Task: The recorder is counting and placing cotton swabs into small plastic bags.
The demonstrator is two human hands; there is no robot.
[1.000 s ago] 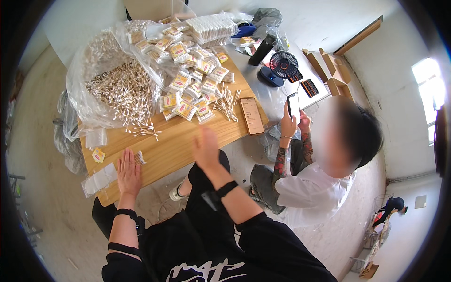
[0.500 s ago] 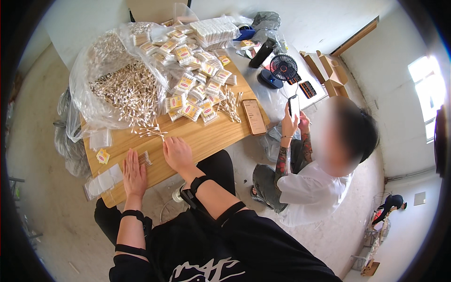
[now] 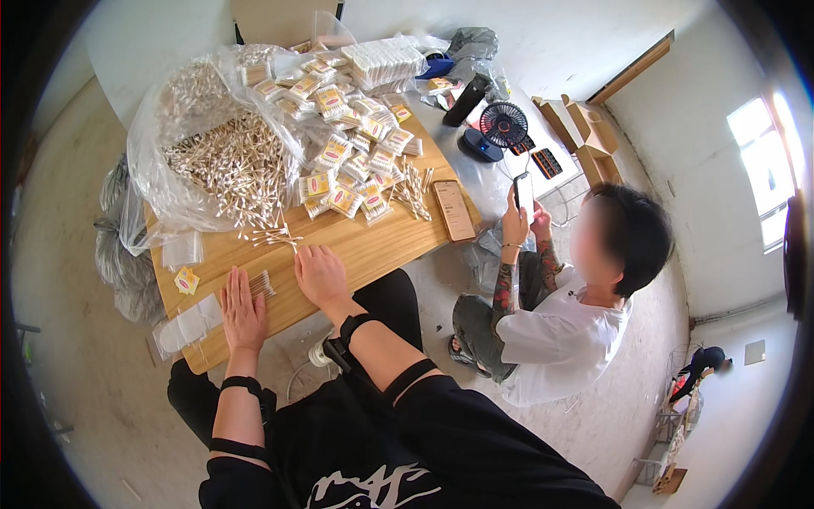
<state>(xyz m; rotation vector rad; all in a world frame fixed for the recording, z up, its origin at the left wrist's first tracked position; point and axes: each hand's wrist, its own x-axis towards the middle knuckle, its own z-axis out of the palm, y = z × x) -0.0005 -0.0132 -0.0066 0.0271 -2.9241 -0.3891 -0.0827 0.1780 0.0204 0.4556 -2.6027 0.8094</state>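
My left hand (image 3: pixel 242 312) lies flat, fingers together, on the near edge of a low wooden table (image 3: pixel 373 244), beside a small bundle of cotton swabs (image 3: pixel 260 283). My right hand (image 3: pixel 320 275) rests palm down on the tabletop just right of that bundle, fingers loosely curled, holding nothing. A few loose swabs (image 3: pixel 273 237) lie just beyond it. A clear bag of loose swabs (image 3: pixel 222 165) sits at the far left. A heap of small filled packets (image 3: pixel 349 161) covers the table's middle.
Empty clear sleeves (image 3: pixel 186 322) and a yellow label (image 3: pixel 186 280) lie at the table's left corner. A flat box (image 3: pixel 454 210) lies on the right edge. A seated person (image 3: pixel 560 305) at right holds a phone (image 3: pixel 524 195). A small fan (image 3: pixel 502 127) stands behind.
My right hand came down from raised in the air to rest on the table near the loose swabs. My left hand stayed flat on the table's edge.
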